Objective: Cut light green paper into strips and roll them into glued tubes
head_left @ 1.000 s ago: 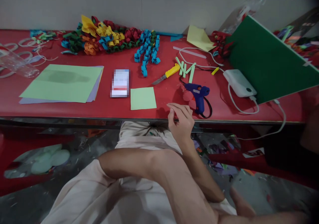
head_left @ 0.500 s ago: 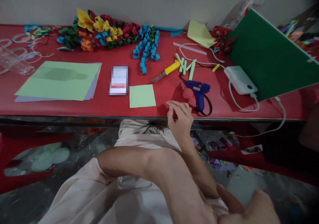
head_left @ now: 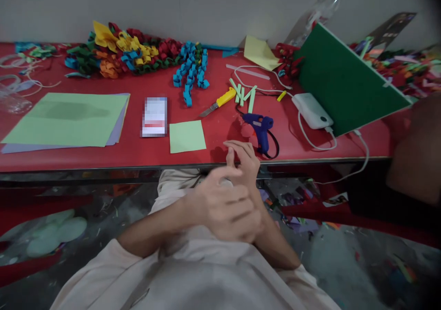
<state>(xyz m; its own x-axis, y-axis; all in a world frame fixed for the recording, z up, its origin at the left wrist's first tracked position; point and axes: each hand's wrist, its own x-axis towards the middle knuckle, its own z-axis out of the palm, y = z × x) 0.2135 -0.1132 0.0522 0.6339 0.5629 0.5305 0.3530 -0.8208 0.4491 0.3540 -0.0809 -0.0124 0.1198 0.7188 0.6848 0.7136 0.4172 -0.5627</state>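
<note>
My left hand (head_left: 229,204) is in front of my body, slightly blurred, with its back to me and its fingers loosely curled and apart. It overlaps my right wrist in view; whether they touch I cannot tell. Nothing shows in it. My right hand (head_left: 246,160) rests at the table's front edge, fingers loosely bent and holding nothing visible. Just right of it lies a blue glue gun (head_left: 260,128). To its left is a light green paper square (head_left: 187,136). Beyond them are a yellow-handled utility knife (head_left: 223,98) and several pale green paper strips (head_left: 251,99).
On the red table (head_left: 131,156) are a phone (head_left: 154,117), stacked paper sheets (head_left: 65,119), a colourful paper chain pile (head_left: 134,50) and blue paper chains (head_left: 189,71). A white power bank (head_left: 312,110) with cables lies by a leaning green board (head_left: 344,80). Another person's arm (head_left: 416,149) is at right.
My left arm has swung back from the lower right, bringing my left hand up beside the right wrist. My right hand stays at the table edge. The view has shifted slightly to the right.
</note>
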